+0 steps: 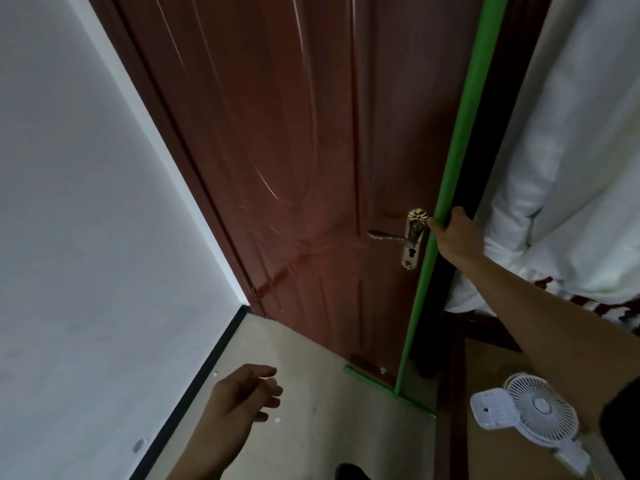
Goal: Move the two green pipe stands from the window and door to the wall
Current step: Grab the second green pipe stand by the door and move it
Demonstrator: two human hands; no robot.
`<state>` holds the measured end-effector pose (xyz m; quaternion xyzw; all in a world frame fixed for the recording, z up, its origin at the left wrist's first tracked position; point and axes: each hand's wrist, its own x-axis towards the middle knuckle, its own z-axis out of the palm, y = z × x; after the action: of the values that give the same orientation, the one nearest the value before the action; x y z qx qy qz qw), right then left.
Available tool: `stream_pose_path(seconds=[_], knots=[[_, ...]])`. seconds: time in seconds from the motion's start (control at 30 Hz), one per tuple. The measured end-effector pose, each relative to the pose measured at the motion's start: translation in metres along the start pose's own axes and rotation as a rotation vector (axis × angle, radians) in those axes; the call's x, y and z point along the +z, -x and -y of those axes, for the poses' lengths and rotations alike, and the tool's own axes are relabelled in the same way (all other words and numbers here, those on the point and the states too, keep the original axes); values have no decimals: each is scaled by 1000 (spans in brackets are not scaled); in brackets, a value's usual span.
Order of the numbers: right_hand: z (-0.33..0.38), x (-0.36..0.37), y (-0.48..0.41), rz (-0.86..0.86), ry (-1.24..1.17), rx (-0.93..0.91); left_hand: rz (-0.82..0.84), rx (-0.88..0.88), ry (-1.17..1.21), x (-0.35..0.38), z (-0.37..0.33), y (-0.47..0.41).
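Note:
A tall green pipe stand stands upright against the right edge of the reddish-brown door. Its green crossbar foot rests on the floor at the door's base. My right hand is wrapped around the pipe at the height of the brass door handle. My left hand hovers low over the floor, fingers apart, holding nothing. Only one green stand is in view. The white wall fills the left side.
A white curtain or sheet hangs right of the door. A small white fan lies on a brown surface at the lower right. Beige floor runs between wall and door, with a black skirting strip.

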<state>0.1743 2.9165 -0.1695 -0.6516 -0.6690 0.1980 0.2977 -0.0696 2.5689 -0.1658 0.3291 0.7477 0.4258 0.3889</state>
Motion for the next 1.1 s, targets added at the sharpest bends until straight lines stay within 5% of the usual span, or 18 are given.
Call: stream_pose_path(seconds=[0.43,0.83,1.1], knots=[[40,36,4,20,26,-268,40,84,-50,4,-41,-52],[163,147,-8,196,-32,-340,-69,573,-31,-18,-212,-207],[230,213,-11,248,-214,-395,-129,474,235,-40,-239,-315]])
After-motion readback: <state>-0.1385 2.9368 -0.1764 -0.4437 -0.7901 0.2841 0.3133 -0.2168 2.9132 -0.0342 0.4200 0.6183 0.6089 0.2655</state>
